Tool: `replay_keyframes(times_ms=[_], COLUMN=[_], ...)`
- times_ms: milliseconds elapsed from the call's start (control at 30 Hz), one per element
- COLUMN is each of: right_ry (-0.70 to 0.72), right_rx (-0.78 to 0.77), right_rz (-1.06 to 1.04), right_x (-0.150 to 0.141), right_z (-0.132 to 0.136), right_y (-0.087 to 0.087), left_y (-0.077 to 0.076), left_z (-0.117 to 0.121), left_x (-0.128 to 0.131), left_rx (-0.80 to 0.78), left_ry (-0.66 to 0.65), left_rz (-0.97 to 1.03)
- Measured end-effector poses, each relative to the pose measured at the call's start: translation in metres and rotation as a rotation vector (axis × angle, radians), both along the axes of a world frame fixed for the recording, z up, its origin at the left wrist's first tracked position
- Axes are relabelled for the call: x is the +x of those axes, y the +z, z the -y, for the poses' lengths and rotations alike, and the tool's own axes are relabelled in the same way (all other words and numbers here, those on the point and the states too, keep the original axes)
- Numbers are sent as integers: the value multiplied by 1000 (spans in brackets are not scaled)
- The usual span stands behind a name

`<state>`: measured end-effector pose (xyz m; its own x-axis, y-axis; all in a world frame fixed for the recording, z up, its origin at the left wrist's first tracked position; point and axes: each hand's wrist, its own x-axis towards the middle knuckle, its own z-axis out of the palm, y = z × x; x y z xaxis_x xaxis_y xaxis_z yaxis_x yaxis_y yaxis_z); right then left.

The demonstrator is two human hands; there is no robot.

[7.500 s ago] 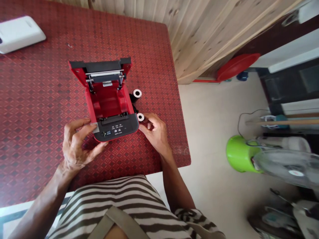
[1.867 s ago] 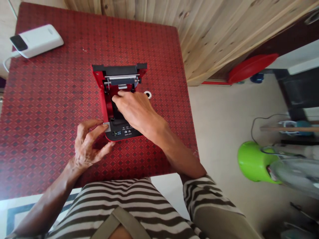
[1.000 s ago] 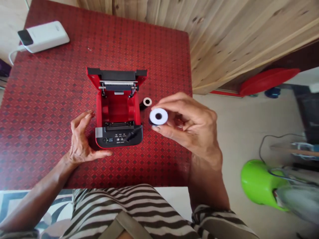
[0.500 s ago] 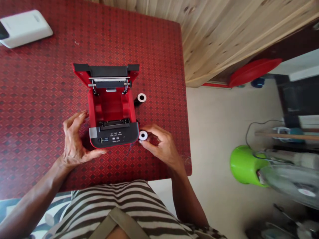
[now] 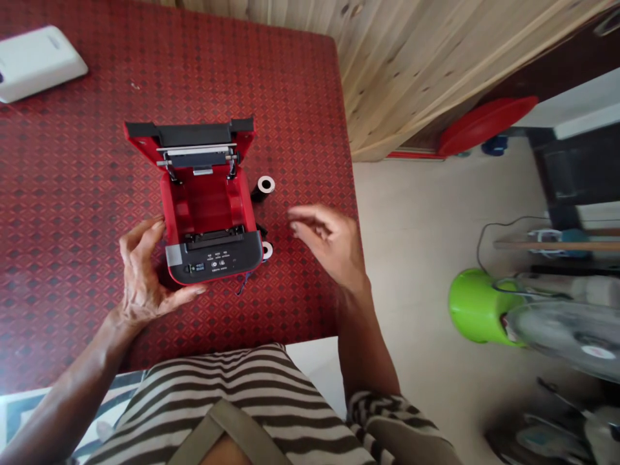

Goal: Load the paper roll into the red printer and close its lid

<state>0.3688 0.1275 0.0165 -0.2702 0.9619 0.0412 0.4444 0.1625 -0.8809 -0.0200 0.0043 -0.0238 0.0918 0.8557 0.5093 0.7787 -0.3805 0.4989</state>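
Observation:
A red and black receipt printer [image 5: 206,213] stands on the red patterned table [image 5: 72,194] with its lid tipped back and its paper bay bare. My left hand [image 5: 143,271] cups its front left corner, fingers spread against the casing. One white paper roll [image 5: 267,250] stands on end right beside the printer's front right corner. A second roll [image 5: 265,185] stands farther back on the right. My right hand [image 5: 329,242] hovers to the right of both rolls, slightly blurred, fingers loosely apart and holding nothing.
A white power bank [image 5: 36,61] lies at the table's far left. The table's right edge drops to a pale floor with a green fan base [image 5: 472,307] and a red lid [image 5: 484,123] by the wooden wall [image 5: 411,58].
My right hand took a paper roll out of the printer, set it down by the front right corner, let go and pulled away to the right. My left hand stayed on the printer.

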Motion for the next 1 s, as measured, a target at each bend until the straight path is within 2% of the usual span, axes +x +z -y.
replay_keyframes(times_ms=[67,167,233,300,367,467,533,600,700,800,900,1000], right_ry=[2,62,93,69,31,49,127,264,440,504,537,519], right_rx=[131,161,155,143,123,110,119,134,247,379,446,421], right_rz=[33,84,111,97,45,-64,-114,-99,23,237,455,590], right_x=[-10,-35,-49,-53,-49,-32,-23,-24,-45,-80,-115,-140], right_z=[-30,-64,-73,-74,-70,-58,-51,-44,-36,-30,-26,-29], right_y=[-12,-36,-47,-50,-41,-7,27,61,93,96,83,70], left_y=[-2,-4,-3,-3,-3,-4,-5,-6,-6,-6,-8,-10], left_z=[0,0,0,0,-1,-2,-3,-4,-4,-4,-3,-2], left_x=[0,-3,-4,-4,-2,0,0,1,4,6,6,5], left_rx=[32,53,49,35,16,9,27,51,59,44,30,7], left_ry=[-24,-65,-61,-44,-37,-37,-40,-41,-30,-27,-41,-45], left_rz=[8,-45,-82,-73,-32,7,-5,-21,-9,13,-27,-57])
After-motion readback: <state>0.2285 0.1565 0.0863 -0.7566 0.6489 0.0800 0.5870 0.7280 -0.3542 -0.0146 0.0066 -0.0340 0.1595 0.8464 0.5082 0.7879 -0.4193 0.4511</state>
